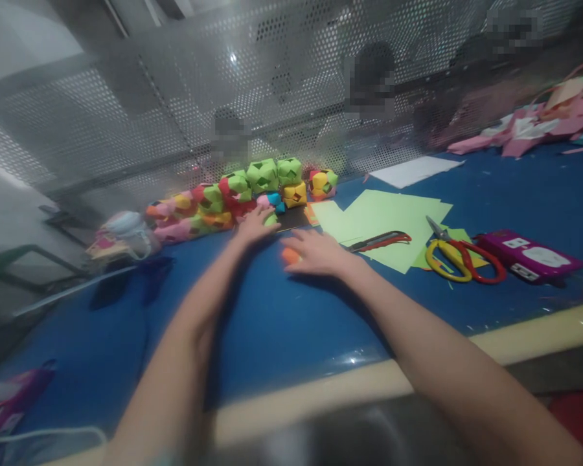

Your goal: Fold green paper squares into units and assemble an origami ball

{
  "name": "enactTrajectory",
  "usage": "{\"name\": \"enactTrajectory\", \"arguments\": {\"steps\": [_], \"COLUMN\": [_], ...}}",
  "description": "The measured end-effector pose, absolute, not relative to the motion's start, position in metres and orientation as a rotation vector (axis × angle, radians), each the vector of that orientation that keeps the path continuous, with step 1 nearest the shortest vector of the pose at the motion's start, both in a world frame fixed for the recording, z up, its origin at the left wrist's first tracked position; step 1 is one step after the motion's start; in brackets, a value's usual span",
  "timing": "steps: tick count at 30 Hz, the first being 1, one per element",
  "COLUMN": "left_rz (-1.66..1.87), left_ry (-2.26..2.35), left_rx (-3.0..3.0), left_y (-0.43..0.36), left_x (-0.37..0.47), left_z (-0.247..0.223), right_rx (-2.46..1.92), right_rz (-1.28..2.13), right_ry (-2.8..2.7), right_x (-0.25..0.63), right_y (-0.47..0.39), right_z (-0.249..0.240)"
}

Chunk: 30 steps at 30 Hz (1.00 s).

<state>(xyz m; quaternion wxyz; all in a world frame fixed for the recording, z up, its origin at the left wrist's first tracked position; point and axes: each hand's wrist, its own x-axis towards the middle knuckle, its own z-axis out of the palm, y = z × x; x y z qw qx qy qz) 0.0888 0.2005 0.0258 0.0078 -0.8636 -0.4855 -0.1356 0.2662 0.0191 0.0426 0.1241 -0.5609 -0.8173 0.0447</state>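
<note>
My left hand (257, 224) reaches to the front of a stacked row of folded paper balls, fingers stretched out and a little blurred. Just by its fingertips are a small light green paper piece (271, 221) and a pink and blue paper ball (272, 202). Curled low over the blue table, my right hand (318, 251) has its fingers around a small orange paper piece (290, 256), mostly covered by the hand. The row behind holds several balls in mixed colours, among them a green ball (262, 176) on top and a yellow ball (295, 193).
Light green sheets (383, 210) lie right of my hands, with a red box cutter (386, 241) on them. Scissors (459, 259) and a purple box (529, 255) are farther right. A perforated metal screen (301, 84) borders the back of the blue table (272, 336).
</note>
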Motion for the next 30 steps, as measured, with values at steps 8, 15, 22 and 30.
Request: {"name": "enactTrajectory", "arguments": {"steps": [8, 15, 22, 30], "left_rz": [-0.314, -0.375, -0.677, -1.226], "left_ry": [-1.48, -1.491, -1.576, -1.767], "left_rx": [-2.752, -2.8, -2.836, -2.847], "left_y": [0.2, 0.204, 0.192, 0.157], "left_x": [0.093, 0.095, 0.09, 0.063], "left_z": [0.037, 0.034, 0.038, 0.051], "right_rx": [-1.583, -1.55, -1.525, -1.473], "right_rz": [0.199, 0.215, 0.285, 0.298], "right_ry": [-2.458, -2.509, -2.571, -2.428], "right_x": [0.273, 0.274, 0.281, 0.283], "right_y": [0.021, 0.02, 0.021, 0.028], "right_z": [0.045, 0.048, 0.052, 0.042]}}
